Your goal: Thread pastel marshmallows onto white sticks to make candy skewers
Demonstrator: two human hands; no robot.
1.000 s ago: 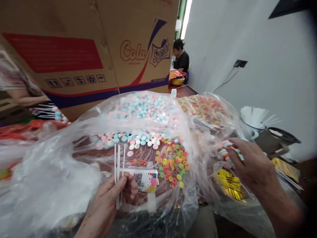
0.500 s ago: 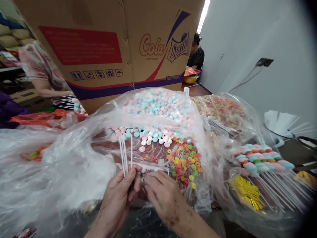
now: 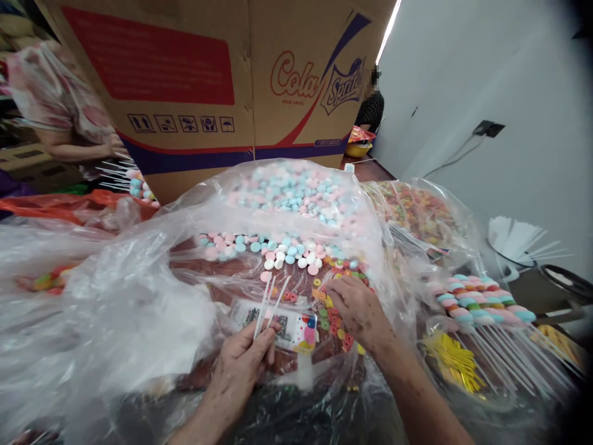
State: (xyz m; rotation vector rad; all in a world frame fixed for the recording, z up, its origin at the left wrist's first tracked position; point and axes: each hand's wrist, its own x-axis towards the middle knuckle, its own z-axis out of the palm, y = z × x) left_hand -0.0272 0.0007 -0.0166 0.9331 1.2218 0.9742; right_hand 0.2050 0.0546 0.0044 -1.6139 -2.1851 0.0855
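My left hand (image 3: 245,355) is closed around several thin white sticks (image 3: 265,303), which point up and lean right. Below their tips lies a clear package with a printed label (image 3: 303,334), partly behind the fingers. My right hand (image 3: 359,309) is over the colourful ring-shaped candies (image 3: 334,324), its fingers bent down among them. Whatever its fingertips may hold is hidden. Pink, blue and white round candies (image 3: 290,253) spill from a clear plastic bag (image 3: 296,185) behind both hands.
A large cardboard box (image 3: 185,74) stands behind the bag. To the right are finished candy skewers (image 3: 486,300), yellow metallic ties (image 3: 456,364) and a bundle of white sticks (image 3: 519,238). Crumpled plastic (image 3: 115,334) spreads left. Another person (image 3: 60,99) works at the far left.
My right hand has left the spot beside my left hand and moved right to the ring candies. My left hand has shifted right with its sticks, now tilted. The labelled package shows more fully.
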